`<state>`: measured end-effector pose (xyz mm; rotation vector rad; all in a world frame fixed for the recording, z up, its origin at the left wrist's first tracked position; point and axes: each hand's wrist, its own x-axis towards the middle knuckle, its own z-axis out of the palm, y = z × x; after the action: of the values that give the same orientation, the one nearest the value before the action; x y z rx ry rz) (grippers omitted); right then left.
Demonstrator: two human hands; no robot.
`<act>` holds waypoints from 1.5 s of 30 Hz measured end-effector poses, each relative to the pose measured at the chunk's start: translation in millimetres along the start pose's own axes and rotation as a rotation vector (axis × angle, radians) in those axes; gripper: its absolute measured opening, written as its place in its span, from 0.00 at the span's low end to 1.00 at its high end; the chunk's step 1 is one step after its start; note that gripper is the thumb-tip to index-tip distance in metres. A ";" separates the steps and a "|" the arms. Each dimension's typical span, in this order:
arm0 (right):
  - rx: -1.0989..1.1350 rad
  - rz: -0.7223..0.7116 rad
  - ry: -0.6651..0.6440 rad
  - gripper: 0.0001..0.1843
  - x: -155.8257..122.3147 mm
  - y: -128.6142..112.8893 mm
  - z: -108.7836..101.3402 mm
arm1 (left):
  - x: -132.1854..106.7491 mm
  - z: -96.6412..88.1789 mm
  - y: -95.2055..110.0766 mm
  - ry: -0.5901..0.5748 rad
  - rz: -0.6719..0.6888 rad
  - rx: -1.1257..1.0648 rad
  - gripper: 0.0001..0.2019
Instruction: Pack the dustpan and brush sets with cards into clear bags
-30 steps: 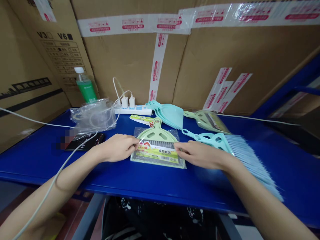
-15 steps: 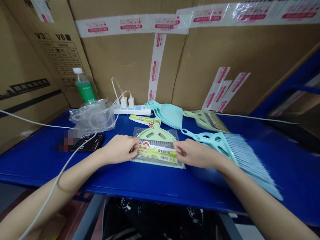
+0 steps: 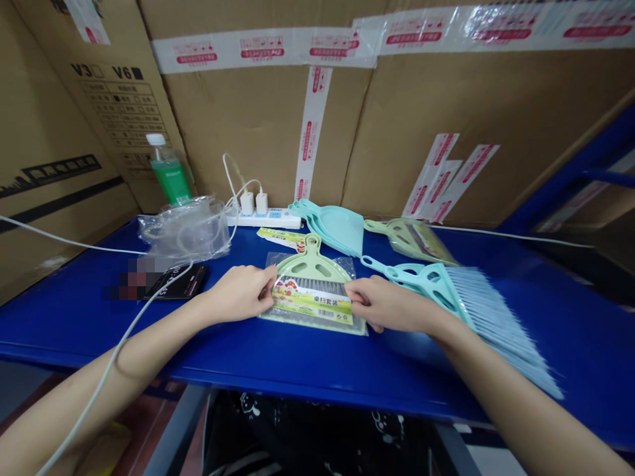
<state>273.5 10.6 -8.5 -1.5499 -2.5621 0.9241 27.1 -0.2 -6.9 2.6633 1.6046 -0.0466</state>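
A light green dustpan and brush set (image 3: 312, 270) lies in clear plastic wrap on the blue table (image 3: 278, 360), its handle pointing away from me. A printed card label runs across the dark bristles. My left hand (image 3: 243, 291) pinches the pack's left edge. On the opposite edge my right hand (image 3: 384, 303) is closed, thumb and fingers gripping the wrap. Just right of my right hand lie light blue brushes (image 3: 496, 311) with long bristles. Behind the pack are stacked turquoise dustpans (image 3: 335, 225) and a loose card label (image 3: 280, 237).
Another wrapped green set (image 3: 414, 239) lies at the back right. Left are crumpled plastic bags (image 3: 186, 228), a black phone (image 3: 181, 282) and a green-labelled bottle (image 3: 170, 172). A power strip (image 3: 278, 218) with chargers sits before the cardboard boxes (image 3: 258, 112). A white cable (image 3: 126, 337) crosses my left forearm.
Hardly anything differs. The fingers of my right hand have shifted slightly at the pack's edge, and the whole view has moved a few pixels.
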 end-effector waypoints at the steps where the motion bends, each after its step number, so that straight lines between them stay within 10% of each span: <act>1: 0.001 -0.003 0.004 0.16 -0.2 0.4 -0.2 | -0.3 0.1 -0.1 0.007 0.006 0.004 0.02; 20: -0.127 -0.180 0.170 0.14 -6.0 7.4 -9.3 | -3.4 -4.8 1.1 0.055 0.004 0.096 0.05; 31: -0.094 -0.424 0.221 0.10 1.3 1.4 0.2 | -4.9 2.2 4.8 0.238 0.264 -0.002 0.13; 45: -0.335 -0.587 0.205 0.15 6.9 -4.2 9.3 | -2.5 10.5 11.7 0.089 0.380 0.074 0.22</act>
<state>263.9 10.4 -16.1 -0.7709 -2.8475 0.2730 36.2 -8.3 -17.2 3.0165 1.1067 0.0228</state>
